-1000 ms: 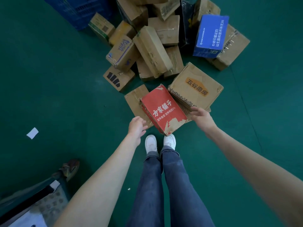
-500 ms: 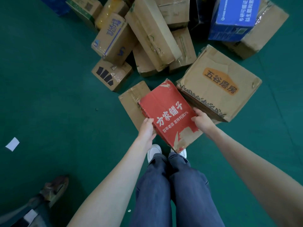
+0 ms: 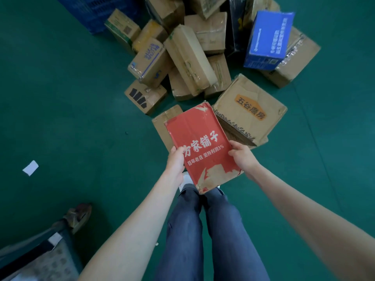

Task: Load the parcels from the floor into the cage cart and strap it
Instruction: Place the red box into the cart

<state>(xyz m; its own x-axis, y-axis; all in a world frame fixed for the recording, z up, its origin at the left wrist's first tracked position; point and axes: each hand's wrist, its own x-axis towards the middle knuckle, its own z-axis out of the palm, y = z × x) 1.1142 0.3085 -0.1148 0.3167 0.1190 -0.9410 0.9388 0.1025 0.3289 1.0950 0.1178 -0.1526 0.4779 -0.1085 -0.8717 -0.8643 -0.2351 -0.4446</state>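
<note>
One red parcel (image 3: 203,147); one blue parcel (image 3: 268,40); one large brown parcel with orange label (image 3: 250,110); one brown parcel with black stripes (image 3: 145,97); one flat brown parcel (image 3: 162,126) partly under red one; about ten more brown parcels in heap (image 3: 190,57), exact count unclear where they overlapped; one blue crate (image 3: 93,11); one white paper scrap (image 3: 30,167) on floor; one cart corner (image 3: 40,254); two hands: left (image 3: 176,161), right (image 3: 242,157).
</note>
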